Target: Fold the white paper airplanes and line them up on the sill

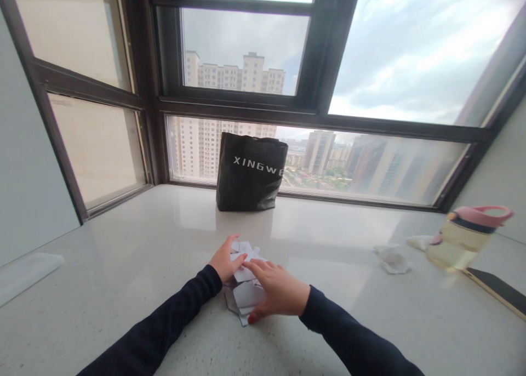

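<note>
A loose pile of white paper pieces (249, 295) lies on the pale countertop in front of me, its scraps overlapping at different angles. My left hand (227, 260) curves around the far left side of the pile, thumb over the top sheets. From the right, my right hand (280, 288) spans the pile with its fingers across the top and its thumb at the near edge. Both hands are closed around the pieces, and the fingertips of the two nearly meet over the middle. Part of the pile is hidden beneath them.
A black bag (251, 173) with white lettering stands behind the pile against the window. To the right are crumpled tissue (393, 259), a pink-lidded bottle (462, 241) and a phone (503, 291). A white flat object (30, 274) lies at the left edge of the countertop (143, 266).
</note>
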The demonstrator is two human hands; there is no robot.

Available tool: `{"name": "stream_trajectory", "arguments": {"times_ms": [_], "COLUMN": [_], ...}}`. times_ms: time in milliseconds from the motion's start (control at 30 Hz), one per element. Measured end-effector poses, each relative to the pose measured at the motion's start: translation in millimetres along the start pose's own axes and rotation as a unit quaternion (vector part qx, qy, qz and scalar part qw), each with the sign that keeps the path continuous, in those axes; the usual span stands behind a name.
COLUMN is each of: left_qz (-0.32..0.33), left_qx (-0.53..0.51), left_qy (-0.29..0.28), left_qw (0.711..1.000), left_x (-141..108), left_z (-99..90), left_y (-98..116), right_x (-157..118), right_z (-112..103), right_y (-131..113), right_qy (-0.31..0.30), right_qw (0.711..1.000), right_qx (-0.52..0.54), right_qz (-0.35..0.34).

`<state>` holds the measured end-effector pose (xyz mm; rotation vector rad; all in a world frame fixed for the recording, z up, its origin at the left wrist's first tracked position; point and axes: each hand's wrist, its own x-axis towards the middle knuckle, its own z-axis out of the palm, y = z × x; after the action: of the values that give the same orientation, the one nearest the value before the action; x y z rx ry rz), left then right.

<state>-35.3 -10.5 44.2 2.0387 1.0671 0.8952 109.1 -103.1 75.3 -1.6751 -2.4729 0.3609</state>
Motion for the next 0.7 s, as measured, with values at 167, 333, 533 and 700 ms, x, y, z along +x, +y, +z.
{"name": "stream_trajectory", "arguments": {"times_ms": [167, 333, 533, 700], "left_qz": [0.013, 0.01, 0.048, 0.021], "left_qx": [-0.139, -0.218, -0.26, -0.121], "left_qy": [0.026, 0.099, 0.13, 0.05], "left_qw": [0.99, 0.971, 0.956, 0.991], "left_x": [7.6, 11.1, 12.6, 17.0], "left_z": [-2.7, -7.9, -16.7, -19.0], "left_y": [-7.9, -2.1, 7.7, -12.4], "right_x": [5.6, 7.5, 1.5, -13.2], "right_z": [-7.7, -23.9, -50.6, -61.3], "right_y": [3.3, 7.3, 13.5, 23.4], "right_qy": [0.063, 0.166, 0.24, 0.045], "right_qw": [0.996, 0.978, 0.955, 0.992], "right_qx": [0.044, 0.125, 0.172, 0.12], "right_qz": [-0.033, -0.003, 0.009, -0.007]}}
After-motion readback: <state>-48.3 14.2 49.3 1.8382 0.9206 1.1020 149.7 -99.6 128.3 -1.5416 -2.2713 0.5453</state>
